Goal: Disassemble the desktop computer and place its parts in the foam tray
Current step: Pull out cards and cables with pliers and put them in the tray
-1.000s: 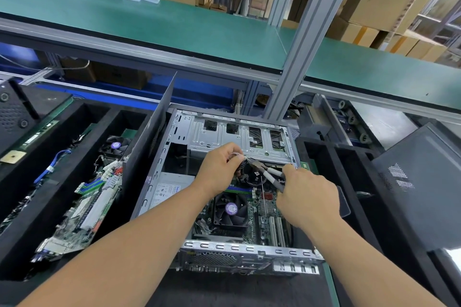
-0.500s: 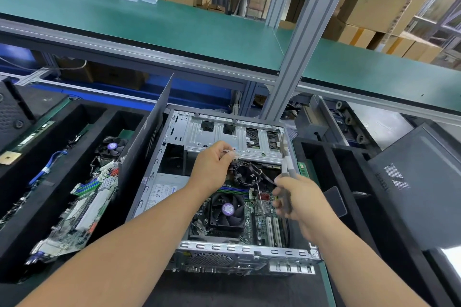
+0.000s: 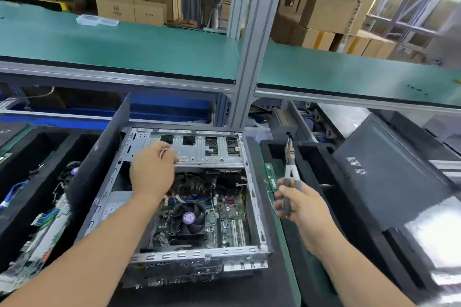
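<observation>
You are looking past a black foam tray (image 3: 17, 209) of parts, your left hand (image 3: 152, 174) pinching something small over the open desktop computer (image 3: 189, 197), your right hand (image 3: 298, 204) gripping pliers (image 3: 290, 169), green shelf (image 3: 149, 45) and cardboard boxes (image 3: 331, 0) sitting behind.

Right hand (image 3: 301, 203) holds pliers (image 3: 290, 174) beside the open computer case (image 3: 252, 182); left hand (image 3: 152, 172) pinches something small above it.

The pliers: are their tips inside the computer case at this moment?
No, the right hand holds the pliers outside the computer case, over the black foam tray to its right.
</observation>
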